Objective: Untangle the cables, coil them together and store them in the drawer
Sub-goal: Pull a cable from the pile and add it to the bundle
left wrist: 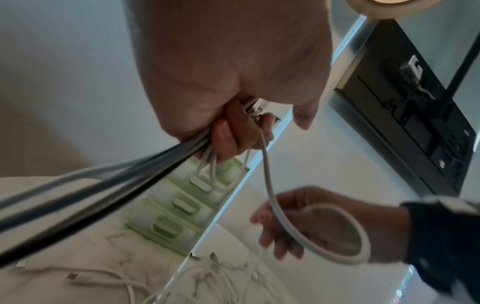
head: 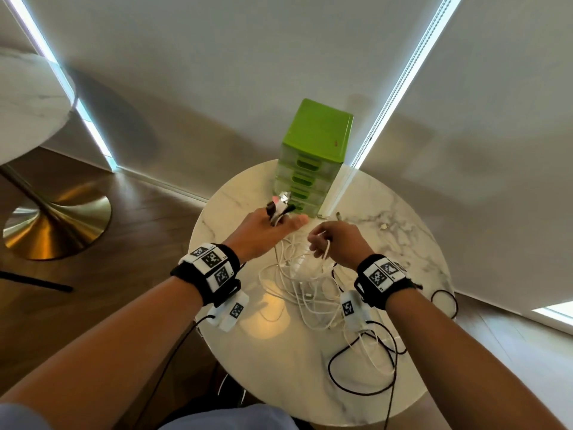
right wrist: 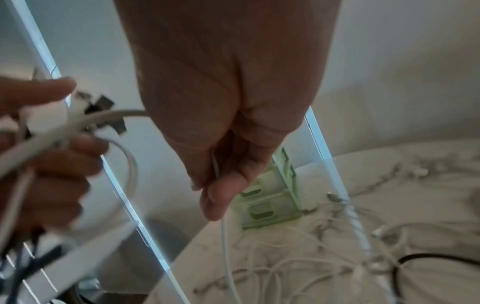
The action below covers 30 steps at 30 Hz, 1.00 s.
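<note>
My left hand (head: 269, 226) is raised in front of the green drawer unit (head: 313, 156) and grips a bundle of cable ends (head: 280, 206), with white and dark plugs sticking out above the fingers. In the left wrist view that hand (left wrist: 239, 133) is curled round several white and dark cables (left wrist: 130, 174). My right hand (head: 325, 243) pinches one white cable (head: 326, 252) that loops over to the left hand (right wrist: 46, 144). The right wrist view has this cable (right wrist: 224, 236) hanging from the right hand (right wrist: 223, 185). A tangle of white cables (head: 307, 290) lies on the marble table (head: 412, 243).
All drawers of the unit (left wrist: 176, 205) look closed. A black cable (head: 362, 367) loops over the table's near right part. Loose plugs (head: 384, 226) lie right of the unit. A second round table with a brass foot (head: 55, 225) stands at the left.
</note>
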Tool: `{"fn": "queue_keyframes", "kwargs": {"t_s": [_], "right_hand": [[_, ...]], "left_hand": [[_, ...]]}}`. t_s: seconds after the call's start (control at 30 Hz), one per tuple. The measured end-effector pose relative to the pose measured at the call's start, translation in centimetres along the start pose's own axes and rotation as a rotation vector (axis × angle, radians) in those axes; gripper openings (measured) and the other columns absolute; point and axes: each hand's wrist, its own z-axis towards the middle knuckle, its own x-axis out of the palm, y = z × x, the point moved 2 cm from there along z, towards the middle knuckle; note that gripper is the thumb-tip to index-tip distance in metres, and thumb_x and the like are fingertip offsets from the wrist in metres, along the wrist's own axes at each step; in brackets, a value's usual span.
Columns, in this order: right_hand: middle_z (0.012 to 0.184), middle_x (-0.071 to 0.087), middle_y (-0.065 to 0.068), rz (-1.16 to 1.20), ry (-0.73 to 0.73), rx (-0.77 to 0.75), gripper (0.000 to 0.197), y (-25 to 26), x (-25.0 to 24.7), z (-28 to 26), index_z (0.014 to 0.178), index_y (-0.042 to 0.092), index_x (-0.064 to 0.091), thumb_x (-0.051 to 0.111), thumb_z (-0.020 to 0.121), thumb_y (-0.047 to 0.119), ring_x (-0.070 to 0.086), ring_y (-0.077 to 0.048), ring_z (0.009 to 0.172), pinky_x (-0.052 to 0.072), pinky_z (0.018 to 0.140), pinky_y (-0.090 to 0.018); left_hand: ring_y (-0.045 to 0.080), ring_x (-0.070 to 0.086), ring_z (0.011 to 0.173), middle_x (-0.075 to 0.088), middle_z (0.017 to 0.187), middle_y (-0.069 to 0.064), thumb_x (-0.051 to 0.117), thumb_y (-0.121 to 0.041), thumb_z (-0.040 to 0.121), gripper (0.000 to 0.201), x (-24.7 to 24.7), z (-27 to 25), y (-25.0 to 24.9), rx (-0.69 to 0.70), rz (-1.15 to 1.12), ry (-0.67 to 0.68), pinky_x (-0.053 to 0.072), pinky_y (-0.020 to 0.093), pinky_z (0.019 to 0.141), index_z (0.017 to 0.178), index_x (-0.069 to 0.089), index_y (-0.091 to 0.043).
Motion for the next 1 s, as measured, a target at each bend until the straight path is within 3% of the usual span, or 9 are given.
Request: {"fn": "queue_keyframes", "kwargs": {"t_s": [0.1, 0.17, 0.23, 0.33, 0.47, 0.6, 0.73, 0.83, 1.0], "right_hand": [[0.073, 0.076, -0.002, -0.066, 0.020, -0.028, 0.008, 1.2, 0.1, 0.6, 0.094, 0.015, 0.069, 0.076, 0.089, 0.016, 0.073, -0.016, 0.063, 0.060, 0.062, -0.030], [0.074, 0.074, 0.002, -0.123, -0.006, -0.042, 0.011, 1.6, 0.0, 0.9, 0.090, 0.020, 0.071, 0.079, 0.083, 0.019, 0.072, -0.014, 0.069, 0.059, 0.067, -0.031], [0.073, 0.074, 0.002, -0.122, -0.020, -0.015, 0.013, 1.9, -0.3, 0.9, 0.086, 0.019, 0.069, 0.080, 0.080, 0.015, 0.071, -0.012, 0.067, 0.057, 0.065, -0.029], [0.066, 0.073, -0.007, 0.037, 0.024, 0.055, 0.008, 2.0, -0.6, 0.3, 0.090, 0.007, 0.063, 0.071, 0.089, 0.007, 0.070, -0.014, 0.053, 0.055, 0.050, -0.025], [0.075, 0.076, -0.002, 0.017, 0.141, -0.062, 0.011, 1.5, -0.6, -0.4, 0.096, 0.011, 0.067, 0.070, 0.094, 0.021, 0.072, -0.013, 0.060, 0.053, 0.056, -0.019], [0.085, 0.076, -0.001, -0.096, 0.303, -0.020, 0.025, -0.2, 1.3, -0.5, 0.095, 0.015, 0.067, 0.053, 0.103, 0.034, 0.072, -0.014, 0.068, 0.045, 0.058, -0.009], [0.092, 0.075, -0.002, -0.229, 0.363, -0.027, 0.030, -1.8, 2.4, -0.2, 0.090, 0.014, 0.064, 0.045, 0.105, 0.033, 0.065, -0.013, 0.073, 0.050, 0.074, -0.025], [0.094, 0.071, -0.008, -0.381, 0.251, -0.041, 0.033, -2.8, 1.6, 1.0, 0.095, 0.007, 0.065, 0.045, 0.105, 0.031, 0.062, -0.021, 0.083, 0.041, 0.073, -0.029], [0.098, 0.070, -0.008, -0.438, 0.063, -0.039, 0.035, -4.5, -0.8, 2.9, 0.100, 0.012, 0.069, 0.048, 0.104, 0.040, 0.063, -0.027, 0.090, 0.048, 0.078, -0.036]], "left_hand": [[0.001, 0.054, 0.060, 0.061, 0.062, -0.015, 0.070, -0.068, 0.081, 0.031, 1.7, -0.9, -1.1, 0.045, 0.105, 0.124, 0.041, 0.020, 0.061, 0.067, 0.065, -0.041], [-0.006, 0.053, 0.058, 0.057, 0.059, -0.019, 0.077, -0.060, 0.080, 0.026, 2.5, -1.1, -1.4, 0.035, 0.126, 0.170, 0.037, 0.011, 0.057, 0.060, 0.061, -0.054], [-0.006, 0.053, 0.058, 0.058, 0.059, -0.020, 0.079, -0.056, 0.080, 0.028, 2.8, -1.0, -1.0, 0.009, 0.107, 0.177, 0.037, 0.009, 0.056, 0.061, 0.061, -0.047], [0.010, 0.057, 0.065, 0.065, 0.069, -0.004, 0.068, -0.045, 0.091, 0.029, 2.6, -0.3, -0.3, -0.017, 0.149, 0.113, 0.044, 0.027, 0.063, 0.071, 0.061, -0.026], [0.027, 0.064, 0.075, 0.070, 0.082, 0.005, 0.057, -0.032, 0.101, 0.022, 1.3, 0.7, 0.1, -0.045, 0.144, -0.003, 0.050, 0.040, 0.070, 0.081, 0.062, -0.023], [0.014, 0.054, 0.066, 0.065, 0.075, 0.005, 0.056, -0.029, 0.102, 0.026, 0.2, 1.1, -0.3, 0.019, 0.059, -0.102, 0.042, 0.033, 0.064, 0.083, 0.060, -0.012], [0.012, 0.049, 0.062, 0.063, 0.072, 0.014, 0.056, -0.028, 0.101, 0.023, -0.5, 1.1, -0.6, 0.098, 0.066, -0.174, 0.039, 0.029, 0.061, 0.084, 0.057, -0.013], [0.006, 0.043, 0.055, 0.054, 0.063, -0.002, 0.057, -0.026, 0.101, 0.022, -1.4, 0.6, -0.6, 0.142, 0.081, -0.253, 0.035, 0.020, 0.056, 0.080, 0.054, -0.024], [0.012, 0.045, 0.059, 0.052, 0.066, -0.007, 0.058, -0.028, 0.101, 0.017, -4.3, 0.2, 0.6, 0.102, 0.044, -0.401, 0.041, 0.035, 0.064, 0.090, 0.059, -0.014]]}}
